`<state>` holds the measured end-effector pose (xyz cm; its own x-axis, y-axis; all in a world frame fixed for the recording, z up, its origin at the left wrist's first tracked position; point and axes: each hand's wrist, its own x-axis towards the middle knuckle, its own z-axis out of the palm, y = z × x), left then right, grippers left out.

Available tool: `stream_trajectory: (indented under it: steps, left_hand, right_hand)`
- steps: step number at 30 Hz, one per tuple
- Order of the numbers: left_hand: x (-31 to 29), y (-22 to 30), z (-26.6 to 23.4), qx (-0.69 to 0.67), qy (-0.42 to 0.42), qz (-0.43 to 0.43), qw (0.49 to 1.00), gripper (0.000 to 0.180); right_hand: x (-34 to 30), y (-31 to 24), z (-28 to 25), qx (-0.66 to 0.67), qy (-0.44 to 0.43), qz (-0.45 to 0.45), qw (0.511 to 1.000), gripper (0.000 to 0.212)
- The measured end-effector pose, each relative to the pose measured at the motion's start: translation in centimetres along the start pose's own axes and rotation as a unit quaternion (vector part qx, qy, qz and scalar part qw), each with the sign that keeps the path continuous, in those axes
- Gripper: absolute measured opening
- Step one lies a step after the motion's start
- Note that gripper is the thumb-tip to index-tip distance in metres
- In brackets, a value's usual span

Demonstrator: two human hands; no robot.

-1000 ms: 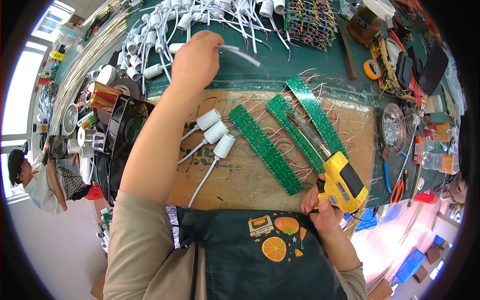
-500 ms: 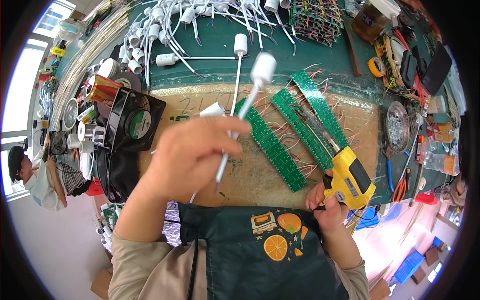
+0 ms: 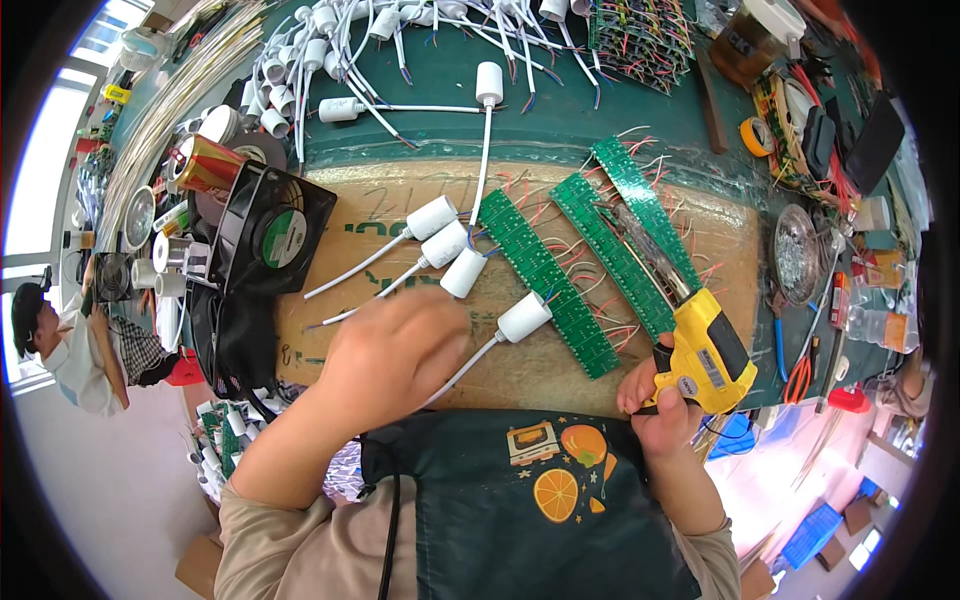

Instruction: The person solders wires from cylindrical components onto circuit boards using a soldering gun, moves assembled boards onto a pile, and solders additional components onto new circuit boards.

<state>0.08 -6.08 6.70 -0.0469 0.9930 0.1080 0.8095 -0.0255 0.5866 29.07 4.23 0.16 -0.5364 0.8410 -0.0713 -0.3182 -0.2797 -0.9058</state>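
Note:
My right hand (image 3: pixel 658 405) grips a yellow and black soldering gun (image 3: pixel 712 350), its metal tip reaching over the green circuit board strips. My left hand (image 3: pixel 398 350) is blurred above the brown board, its fingertips turned down and hard to see. Right of it lies a white lamp holder (image 3: pixel 524 316), its cable running down past the fingers and its thin wires touching the near green strip (image 3: pixel 550 285). Three more lamp holders lie further up: one (image 3: pixel 432 216), a second (image 3: pixel 444 244) and a third (image 3: pixel 464 272) partly beside my knuckles. Another lamp holder (image 3: pixel 489 84) stands off beyond them.
A heap of white lamp holders (image 3: pixel 382 24) covers the far table, beside stacked circuit boards (image 3: pixel 640 45). A black fan (image 3: pixel 275 235) and a can (image 3: pixel 207 163) stand left. Tape (image 3: pixel 757 137), a metal dish (image 3: pixel 795 255) and pliers (image 3: pixel 799 380) lie right. Another person (image 3: pixel 75 345) sits far left.
My left hand has lowered and moved slightly left; the lamp holder it was carrying now lies by the near green strip. The soldering gun has hardly moved.

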Motion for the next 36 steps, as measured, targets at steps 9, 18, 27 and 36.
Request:
stream_trajectory:
  steps: [9, 18, 27, 36]
  left_hand:
    - [1.5, -0.1, 1.3, 0.111, 0.054, -0.071, 0.990, 0.032]
    - [6.9, 2.4, -2.8, 0.308, 0.026, 0.154, 0.938, 0.017]
    - [8.4, -1.1, -0.3, 0.167, 0.164, 0.120, 0.965, 0.024]
    - [3.8, 0.5, 5.4, 0.026, 0.124, 0.018, 0.992, 0.027]
  right_hand:
    - [0.0, 0.1, 0.0, 0.004, 0.006, 0.005, 1.000, 0.069]
    - [-0.1, 0.2, -0.6, 0.051, -0.012, 0.019, 0.998, 0.069]
    - [-0.2, 0.1, 0.0, 0.028, 0.018, 0.023, 0.999, 0.071]
    - [-0.3, -0.1, -0.5, 0.054, -0.009, 0.033, 0.998, 0.072]
